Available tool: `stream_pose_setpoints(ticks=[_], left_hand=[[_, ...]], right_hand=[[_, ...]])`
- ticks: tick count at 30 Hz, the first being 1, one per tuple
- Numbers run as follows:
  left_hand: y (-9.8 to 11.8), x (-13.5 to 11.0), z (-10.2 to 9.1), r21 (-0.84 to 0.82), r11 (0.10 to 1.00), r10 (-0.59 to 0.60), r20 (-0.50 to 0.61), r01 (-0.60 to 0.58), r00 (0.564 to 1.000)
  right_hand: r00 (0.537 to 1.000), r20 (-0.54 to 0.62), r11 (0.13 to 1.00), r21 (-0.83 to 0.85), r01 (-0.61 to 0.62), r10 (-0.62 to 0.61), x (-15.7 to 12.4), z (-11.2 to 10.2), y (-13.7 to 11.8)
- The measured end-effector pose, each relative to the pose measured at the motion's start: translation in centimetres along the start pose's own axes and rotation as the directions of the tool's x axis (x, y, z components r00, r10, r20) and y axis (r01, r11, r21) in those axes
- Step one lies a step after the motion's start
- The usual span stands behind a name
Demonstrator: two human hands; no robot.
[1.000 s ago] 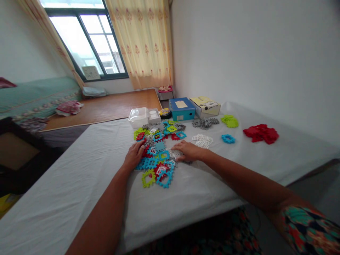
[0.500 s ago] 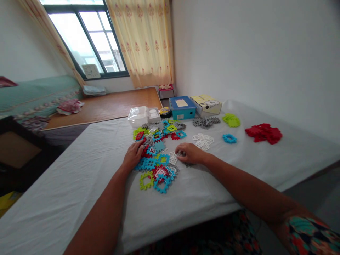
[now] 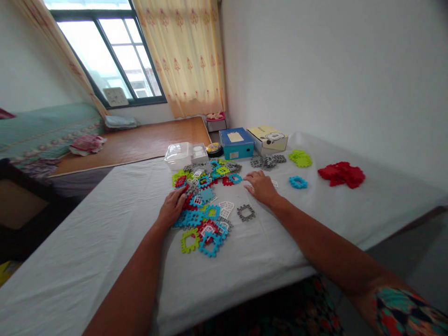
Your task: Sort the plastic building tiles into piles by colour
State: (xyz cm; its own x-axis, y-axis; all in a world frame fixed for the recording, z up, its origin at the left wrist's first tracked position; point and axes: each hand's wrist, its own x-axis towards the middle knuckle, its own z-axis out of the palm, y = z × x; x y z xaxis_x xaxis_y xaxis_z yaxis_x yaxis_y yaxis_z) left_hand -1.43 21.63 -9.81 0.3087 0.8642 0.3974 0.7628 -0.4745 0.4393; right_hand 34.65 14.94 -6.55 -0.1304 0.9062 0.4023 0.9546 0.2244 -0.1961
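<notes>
My left hand (image 3: 171, 206) rests at the left edge of a mixed heap of plastic building pieces, its fingers laid out flat on red and grey ones. In the heap are blue frames (image 3: 211, 244), a lime-green frame (image 3: 190, 240) and white window pieces (image 3: 227, 209). My right hand (image 3: 262, 187) is further out, right of the heap, fingers apart, with its fingertips near a blue ring-shaped piece (image 3: 235, 178). It covers most of a small white pile (image 3: 275, 184). A grey square frame (image 3: 246, 213) lies by itself on the cloth nearer me.
Sorted groups sit to the right: grey pieces (image 3: 268, 161), green pieces (image 3: 300, 157), blue pieces (image 3: 298, 182) and a red pile (image 3: 342, 174). Behind stand a clear plastic container (image 3: 178, 155), a round tin (image 3: 214, 149), a blue box (image 3: 236, 143) and a yellow box (image 3: 268, 139).
My right hand has moved away from the heap's white pieces, out and to the right over the white pile. The grey frame it partly covered now shows fully. My left hand stays on the heap.
</notes>
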Motion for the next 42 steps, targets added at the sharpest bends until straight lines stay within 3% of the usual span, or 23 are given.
stream_pose_setpoints(ticks=[2,5,7,10,21,26,31,35,39,42], left_hand=[[0.0,0.0,0.0,-0.004,1.000,0.001,0.003,-0.001,1.000],[0.0,0.0,0.0,-0.006,1.000,-0.007,0.012,0.007,1.000],[0.0,-0.1,0.0,-0.002,1.000,-0.009,0.011,0.009,1.000],[0.0,-0.1,0.0,-0.001,1.000,0.005,0.005,-0.005,1.000],[0.1,0.0,-0.1,0.002,1.000,-0.002,0.018,0.002,1.000],[0.1,-0.1,-0.1,-0.004,1.000,-0.007,0.007,0.007,1.000],[0.4,0.0,-0.2,-0.007,1.000,-0.008,0.020,0.008,1.000],[0.5,0.0,-0.3,-0.005,1.000,-0.014,0.023,0.014,1.000],[0.4,-0.1,-0.3,-0.004,1.000,-0.015,0.024,0.015,1.000],[0.3,-0.1,-0.3,-0.011,1.000,-0.010,0.020,0.010,1.000]], right_hand=[[0.985,0.004,0.978,0.121,0.171,-0.172,-0.5,0.6,-1.5],[0.888,0.089,0.861,0.303,0.408,-0.452,-1.3,1.6,-3.9],[0.833,0.138,0.814,0.345,0.467,-0.536,-1.6,2.1,-4.9],[0.812,0.162,0.792,0.390,0.469,-0.561,-1.5,2.5,-5.2],[0.893,0.171,0.816,0.505,0.282,-0.415,-1.4,1.3,-4.5],[0.912,0.161,0.766,0.608,0.210,-0.378,-1.5,1.3,-4.6],[0.962,0.168,0.794,0.604,0.073,-0.216,-1.1,1.8,-4.4],[0.976,0.185,0.783,0.621,-0.025,-0.115,-0.8,2.2,-3.7],[0.993,0.112,0.829,0.558,-0.037,-0.031,-0.2,1.7,-2.0],[0.997,0.061,0.923,0.380,-0.066,0.047,0.2,0.9,0.0]])
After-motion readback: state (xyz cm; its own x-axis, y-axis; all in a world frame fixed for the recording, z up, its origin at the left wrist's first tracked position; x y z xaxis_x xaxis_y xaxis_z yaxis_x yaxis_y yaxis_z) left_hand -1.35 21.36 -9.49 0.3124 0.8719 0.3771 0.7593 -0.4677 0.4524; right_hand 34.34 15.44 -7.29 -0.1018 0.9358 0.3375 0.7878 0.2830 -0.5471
